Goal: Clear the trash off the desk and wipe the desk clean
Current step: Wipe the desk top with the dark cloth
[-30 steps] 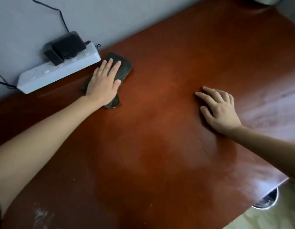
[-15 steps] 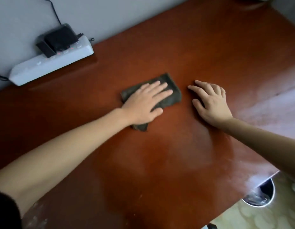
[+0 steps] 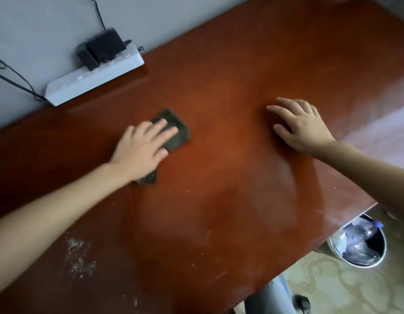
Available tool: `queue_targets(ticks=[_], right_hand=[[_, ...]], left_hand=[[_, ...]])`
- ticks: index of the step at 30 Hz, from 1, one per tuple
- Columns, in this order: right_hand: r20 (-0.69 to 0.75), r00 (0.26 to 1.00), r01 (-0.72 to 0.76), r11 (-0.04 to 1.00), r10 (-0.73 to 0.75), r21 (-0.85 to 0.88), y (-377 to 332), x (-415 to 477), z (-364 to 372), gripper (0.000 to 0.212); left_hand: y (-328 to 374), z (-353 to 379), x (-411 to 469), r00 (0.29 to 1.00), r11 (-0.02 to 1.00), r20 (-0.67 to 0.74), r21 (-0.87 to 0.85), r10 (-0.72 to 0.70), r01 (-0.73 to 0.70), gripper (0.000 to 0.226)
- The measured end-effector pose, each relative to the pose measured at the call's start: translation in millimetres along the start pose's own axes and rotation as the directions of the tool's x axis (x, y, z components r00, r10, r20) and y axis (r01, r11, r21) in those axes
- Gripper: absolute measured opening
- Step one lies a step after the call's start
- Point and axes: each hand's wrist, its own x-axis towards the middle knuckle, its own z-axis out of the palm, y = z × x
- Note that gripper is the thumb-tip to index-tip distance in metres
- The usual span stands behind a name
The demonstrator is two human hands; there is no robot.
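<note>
Left hand point(image 3: 142, 150) lay flat, fingers spread, pressing the dark folded rag point(image 3: 174, 130) mid-tabletop toward the back edge of the glossy red-brown wooden desk point(image 3: 230, 200) to wipe, while the right hand point(image 3: 303, 125) rested open, gripping nothing, probably bracing; white specks near front-left corner unwiped.

Two hands point(image 3: 142, 150) point(image 3: 303, 125), one cloth point(image 3: 176, 130), one power strip point(image 3: 94, 75), one bin point(image 3: 359, 245)
</note>
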Motion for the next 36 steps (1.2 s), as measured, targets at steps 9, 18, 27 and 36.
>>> queue_targets(ticks=[9, 18, 27, 36], right_hand=[[0.146, 0.988, -0.034, 0.996, 0.046, -0.084, 0, -30, 0, 0.052], [0.109, 0.989, -0.090, 0.991, 0.101, -0.101, 18, -53, -5, 0.051], [0.110, 0.985, -0.128, 0.990, 0.134, -0.064, 48, -65, -9, 0.051], [-0.036, 0.959, -0.282, 0.959, 0.282, 0.016, 91, -83, -22, 0.052]], left_hand=[[-26, -14, 92, 0.935, 0.924, 0.171, -0.178, -0.311, 0.339, 0.055], [185, -20, -11, 0.717, 0.714, 0.000, -0.095, 0.697, -0.693, 0.059], [66, -29, 122, 0.988, 0.975, 0.114, -0.181, -0.106, 0.126, 0.055], [234, -43, 98, 0.893, 0.886, -0.104, -0.116, 0.438, -0.448, 0.059]])
